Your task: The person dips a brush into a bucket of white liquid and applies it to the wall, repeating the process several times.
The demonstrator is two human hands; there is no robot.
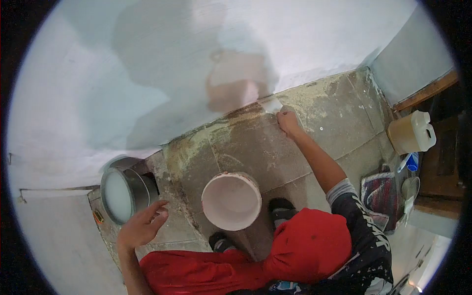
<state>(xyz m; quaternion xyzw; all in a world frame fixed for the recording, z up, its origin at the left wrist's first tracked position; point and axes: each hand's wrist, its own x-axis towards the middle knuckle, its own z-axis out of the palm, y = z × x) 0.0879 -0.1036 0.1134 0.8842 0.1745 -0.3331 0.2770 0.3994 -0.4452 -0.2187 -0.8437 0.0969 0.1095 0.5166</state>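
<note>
My right hand (290, 122) is closed around a flat, white-ended hand tool (271, 104), whose end lies at the foot of the wall (314, 39). Whether it is a scraper or a brush I cannot tell. My left hand (142, 227) hangs at the lower left with its fingers apart and nothing in it. Nearest to it is a grey metal pot (143, 189) holding a white liquid (117, 195). Between my arms, in front of my feet, stands a white bucket (231, 201) with its pale inside showing.
Pale, worn stains mark the tiled floor (255, 152) along the wall. A yellowish jerrycan (405, 132) stands at the right, near a blue and white object (412, 161) and a patterned mat (379, 196). Red cloth (314, 243) covers part of the lower view.
</note>
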